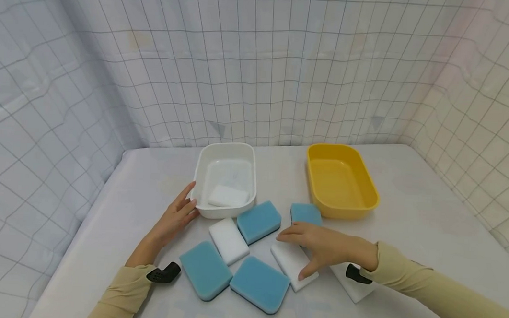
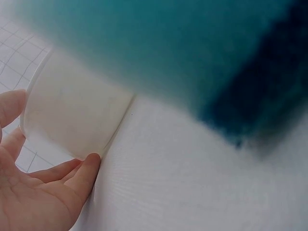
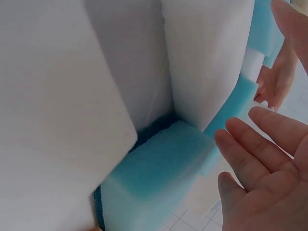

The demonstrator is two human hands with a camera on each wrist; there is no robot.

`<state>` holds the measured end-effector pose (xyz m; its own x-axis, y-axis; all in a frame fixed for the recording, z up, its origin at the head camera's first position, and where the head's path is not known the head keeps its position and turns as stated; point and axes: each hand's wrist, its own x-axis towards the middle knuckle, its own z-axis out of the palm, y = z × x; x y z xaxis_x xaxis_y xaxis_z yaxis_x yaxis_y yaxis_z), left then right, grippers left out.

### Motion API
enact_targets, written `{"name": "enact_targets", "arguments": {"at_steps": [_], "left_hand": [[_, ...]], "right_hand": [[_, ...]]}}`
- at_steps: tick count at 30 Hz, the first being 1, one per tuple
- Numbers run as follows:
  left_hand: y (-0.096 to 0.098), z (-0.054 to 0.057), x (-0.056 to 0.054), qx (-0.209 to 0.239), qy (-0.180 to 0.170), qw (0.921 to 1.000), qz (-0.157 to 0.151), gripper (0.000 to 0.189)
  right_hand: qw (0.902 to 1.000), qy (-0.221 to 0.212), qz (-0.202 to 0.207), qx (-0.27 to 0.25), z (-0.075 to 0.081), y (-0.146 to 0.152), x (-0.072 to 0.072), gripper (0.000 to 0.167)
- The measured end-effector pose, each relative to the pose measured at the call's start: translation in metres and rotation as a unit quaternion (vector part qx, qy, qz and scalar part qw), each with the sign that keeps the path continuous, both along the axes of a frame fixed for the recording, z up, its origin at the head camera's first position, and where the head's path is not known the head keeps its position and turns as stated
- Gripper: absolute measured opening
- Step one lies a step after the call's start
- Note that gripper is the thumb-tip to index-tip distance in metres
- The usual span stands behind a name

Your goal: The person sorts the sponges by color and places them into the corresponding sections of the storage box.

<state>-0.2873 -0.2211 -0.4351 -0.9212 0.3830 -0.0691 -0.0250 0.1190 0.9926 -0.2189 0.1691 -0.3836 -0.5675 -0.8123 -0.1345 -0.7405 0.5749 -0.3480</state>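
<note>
My left hand (image 1: 174, 222) rests its fingertips against the left side of a white plastic tub (image 1: 226, 149), fingers relaxed. A white sponge (image 1: 228, 196) lies inside the tub near its front wall. In the left wrist view, the fingers (image 2: 86, 178) touch the tub's outer wall. Over a white sponge block (image 1: 287, 265) on the table hovers my right hand (image 1: 321, 241), thumb and fingers spread and nothing held. Another white sponge (image 1: 353, 286) lies partly hidden beneath the right wrist. Just beyond the right hand is a blue sponge (image 1: 305, 213) with a dark underside.
Other blue sponges (image 1: 260, 284) (image 1: 206, 271) (image 1: 259, 221) and a white sponge (image 1: 228, 240) lie scattered between the hands. A yellow plastic tub (image 1: 340, 212) stands at the back right. Behind the table hangs a grid-patterned cloth (image 1: 258, 82).
</note>
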Motion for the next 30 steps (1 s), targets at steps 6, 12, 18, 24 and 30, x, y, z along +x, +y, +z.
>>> {"name": "enact_targets", "arguments": {"at_steps": [6, 12, 18, 24, 30], "left_hand": [[-0.001, -0.001, 0.000, 0.006, 0.001, 1.0000, -0.002, 0.064], [-0.002, -0.003, -0.002, 0.008, 0.001, 1.0000, -0.003, 0.064], [0.000, -0.003, -0.003, 0.004, 0.006, 1.0000, -0.005, 0.064], [0.001, 0.000, -0.002, 0.007, 0.003, 1.0000, -0.001, 0.065], [-0.001, -0.001, -0.001, 0.005, 0.001, 1.0000, 0.001, 0.066]], "right_hand": [[0.9998, 0.014, 0.015, 0.006, -0.003, -0.001, 0.001, 0.088], [0.9994, 0.019, 0.018, 0.023, -0.006, 0.000, 0.002, 0.093], [0.9971, 0.058, 0.045, 0.019, -0.009, 0.001, 0.002, 0.100], [0.9970, 0.053, 0.042, 0.038, -0.011, 0.000, 0.002, 0.102], [0.9942, 0.076, 0.052, 0.055, -0.014, -0.003, 0.003, 0.105]]}}
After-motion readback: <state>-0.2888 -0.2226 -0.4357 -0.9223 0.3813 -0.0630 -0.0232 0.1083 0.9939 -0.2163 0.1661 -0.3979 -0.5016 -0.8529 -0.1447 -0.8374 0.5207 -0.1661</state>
